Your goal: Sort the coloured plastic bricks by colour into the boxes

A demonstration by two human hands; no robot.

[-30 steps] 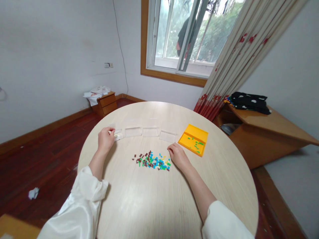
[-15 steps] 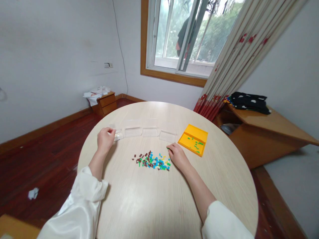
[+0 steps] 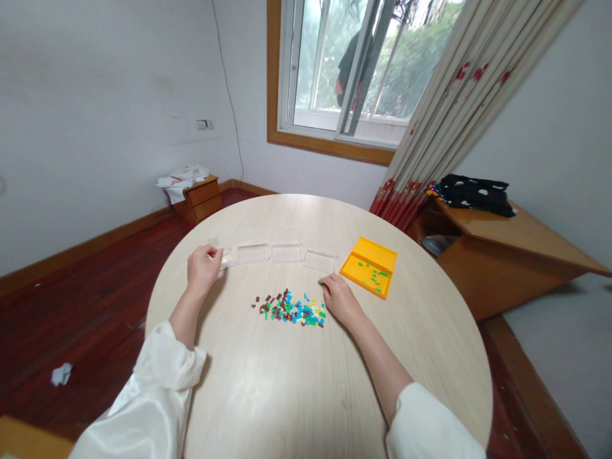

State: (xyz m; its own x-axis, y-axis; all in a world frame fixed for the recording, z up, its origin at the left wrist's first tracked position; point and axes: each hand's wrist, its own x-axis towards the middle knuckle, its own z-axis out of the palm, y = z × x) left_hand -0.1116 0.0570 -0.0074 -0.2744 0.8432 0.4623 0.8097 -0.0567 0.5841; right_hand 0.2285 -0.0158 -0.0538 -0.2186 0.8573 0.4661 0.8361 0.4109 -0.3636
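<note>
My left hand is over the leftmost clear plastic box, fingers pinched together; what they hold, if anything, is too small to make out. A few pale bits lie in that box. My right hand is closed in a pinch on a small green building brick, just right of the brick pile. The pile of small brown, blue, green, yellow and white bricks lies loose mid-table. Right of my right hand lies an open yellow case with several green bricks inside.
More clear boxes stand in a row beyond the pile: one, another and a third. They rest on the round wooden table. A wooden cabinet with dark cloth stands at right, a small drawer unit behind left.
The view has shifted slightly. Both hands keep nearly the same place and the same pinched shape; the pile and boxes look unchanged.
</note>
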